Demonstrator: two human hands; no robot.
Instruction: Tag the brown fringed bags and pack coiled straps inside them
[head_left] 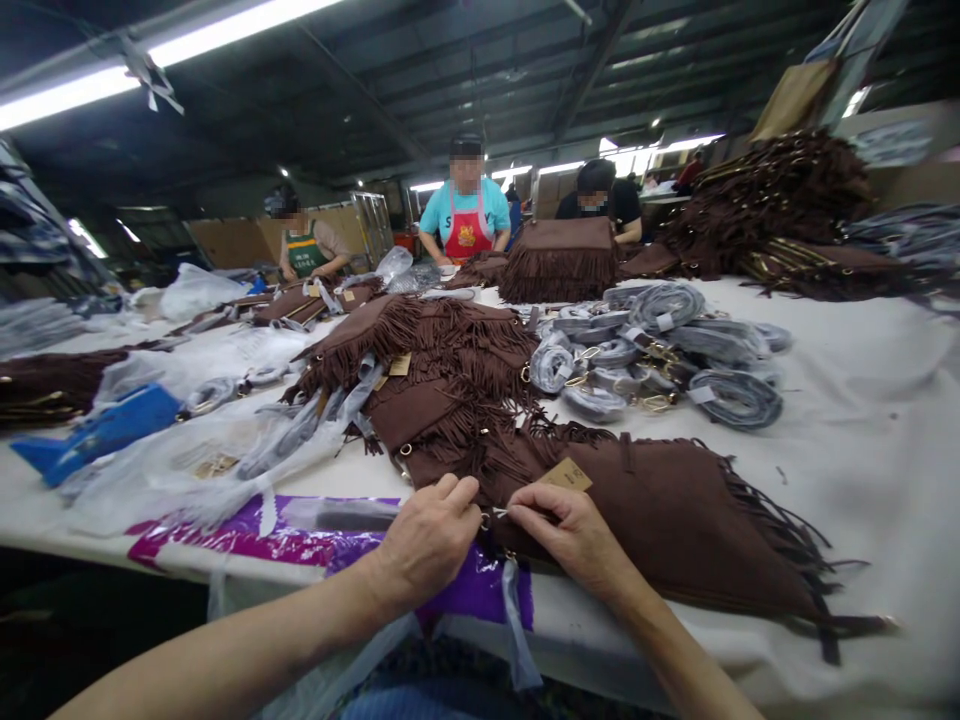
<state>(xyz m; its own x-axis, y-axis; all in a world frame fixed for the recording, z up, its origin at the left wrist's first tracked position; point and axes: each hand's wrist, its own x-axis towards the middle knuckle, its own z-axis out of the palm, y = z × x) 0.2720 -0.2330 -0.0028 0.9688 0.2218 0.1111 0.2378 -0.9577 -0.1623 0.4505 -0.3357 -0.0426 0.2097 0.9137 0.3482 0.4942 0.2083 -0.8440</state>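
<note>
A dark brown fringed bag (pixel 660 510) lies on the table in front of me, its fringe spread to the right. At its left end, near a small metal ring, my left hand (pixel 435 535) is closed with thumb and fingers pressed together; what they pinch is hidden. Just right of it, my right hand (pixel 574 535) pinches a thin white string (pixel 501 512) between thumb and forefinger. A tan hang tag (pixel 566 475) rests on the bag just above my right hand. Behind lie more brown fringed bags (pixel 420 410) in a heap.
Coiled straps in clear wrap (pixel 735 398) are piled right of the heap. Clear plastic bags (pixel 187 450), a blue object (pixel 105 430) and purple plastic packaging (pixel 262 535) lie left. Several people, including one in a red apron (pixel 469 230), are across the table (pixel 885 480).
</note>
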